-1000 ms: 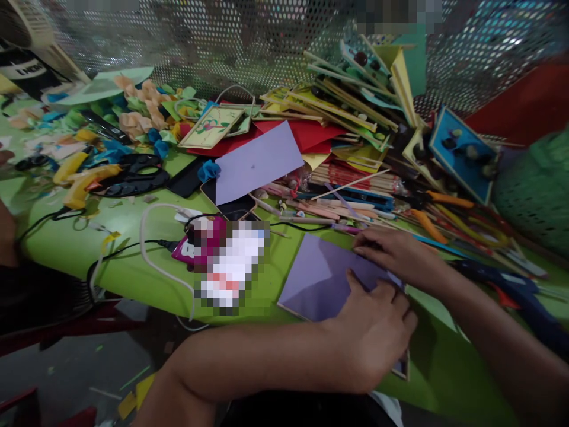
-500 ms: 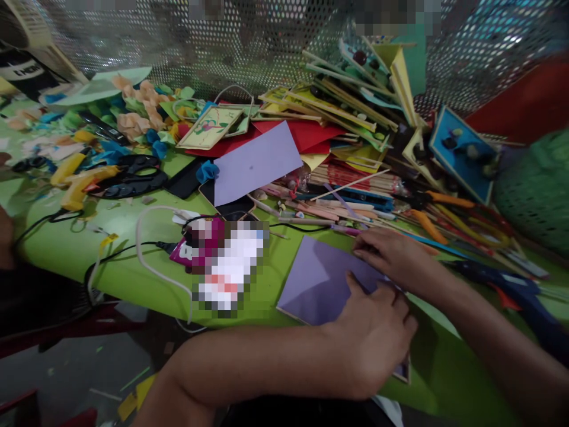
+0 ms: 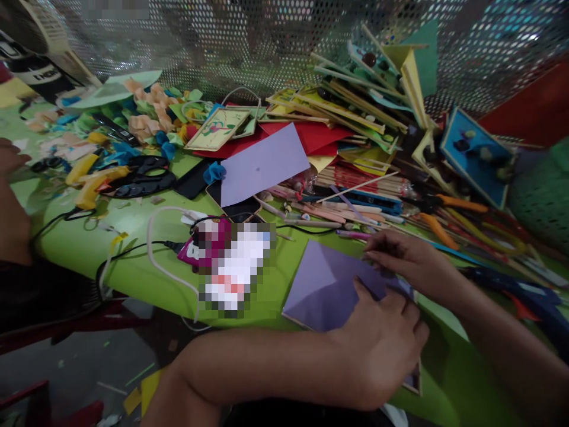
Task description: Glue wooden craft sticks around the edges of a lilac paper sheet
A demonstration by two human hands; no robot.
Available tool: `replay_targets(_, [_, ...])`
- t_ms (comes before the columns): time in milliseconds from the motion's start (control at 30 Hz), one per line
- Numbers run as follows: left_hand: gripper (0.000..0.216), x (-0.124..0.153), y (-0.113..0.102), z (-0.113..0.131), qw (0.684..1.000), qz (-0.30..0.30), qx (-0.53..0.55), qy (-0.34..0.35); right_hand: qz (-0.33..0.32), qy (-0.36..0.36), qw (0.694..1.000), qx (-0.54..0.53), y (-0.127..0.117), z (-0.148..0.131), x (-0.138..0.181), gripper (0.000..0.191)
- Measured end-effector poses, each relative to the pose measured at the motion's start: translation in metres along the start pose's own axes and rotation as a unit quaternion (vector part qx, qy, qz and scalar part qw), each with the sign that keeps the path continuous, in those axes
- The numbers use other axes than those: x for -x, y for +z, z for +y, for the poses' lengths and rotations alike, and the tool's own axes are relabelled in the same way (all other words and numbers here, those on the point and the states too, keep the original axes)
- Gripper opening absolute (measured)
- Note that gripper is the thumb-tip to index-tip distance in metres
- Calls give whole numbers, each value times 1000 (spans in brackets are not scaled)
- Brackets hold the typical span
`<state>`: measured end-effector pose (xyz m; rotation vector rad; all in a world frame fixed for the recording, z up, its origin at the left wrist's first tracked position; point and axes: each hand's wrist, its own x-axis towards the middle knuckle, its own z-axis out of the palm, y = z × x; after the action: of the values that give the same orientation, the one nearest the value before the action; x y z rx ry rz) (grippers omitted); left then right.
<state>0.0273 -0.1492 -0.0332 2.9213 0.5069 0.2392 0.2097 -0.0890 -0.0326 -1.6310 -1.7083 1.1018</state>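
In front of me on the green table lies a purple paper sheet (image 3: 320, 279) on a thin wooden frame, whose stick edge shows at the near side and near right corner. My left hand (image 3: 386, 332) lies over its right part, palm down, fingers apart, index finger stretched across the paper. At the far edge my right hand (image 3: 402, 255) is closed, thumb and fingers drawn together. Whatever those fingertips pinch is too small to make out. A pale green sheet (image 3: 444, 317) pokes out beneath my right forearm. Left of the frame lies a lit phone (image 3: 240, 267), its screen blurred.
Behind are a second purple sheet (image 3: 264, 166), red paper (image 3: 317, 136), and piled stick-framed cards (image 3: 347, 107). Orange-handled pliers (image 3: 444, 219) and a blue glue gun (image 3: 515, 290) lie right; a yellow glue gun (image 3: 95, 181) and cables lie left. Another person's hand (image 3: 11, 160) is at far left.
The view has shifted slightly, so everything sits a little farther right. My right hand's fingers have lifted a bit at the far edge; my left hand stays on the sheet.
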Motion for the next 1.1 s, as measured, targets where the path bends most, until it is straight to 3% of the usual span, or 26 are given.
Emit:
replay_targets(167, [35,0,0,-1,1000,2,2,-3,-8,-110,979,171,-5,-4,0,21])
replay_targets(400, [29,-2,5,0,999,22,22,-11,3,-158,950,268,3,0,0,22])
replay_targets(500, [30,-2,7,1,999,20,29,-7,27,-151,953,261,3,0,0,19])
replay_targets(700, [32,-1,4,1,1000,15,15,-14,33,-39,988,145,-4,-2,3,19])
replay_targets(800, [33,-1,2,1,1000,12,6,-11,36,-53,990,125,-6,-4,1,20])
replay_targets(900, [32,-1,2,1,1000,8,4,-8,-11,-81,985,155,-4,-7,0,19])
replay_targets(1100, [33,-3,5,2,1000,1,0,-4,-43,-75,976,198,2,-10,-5,13])
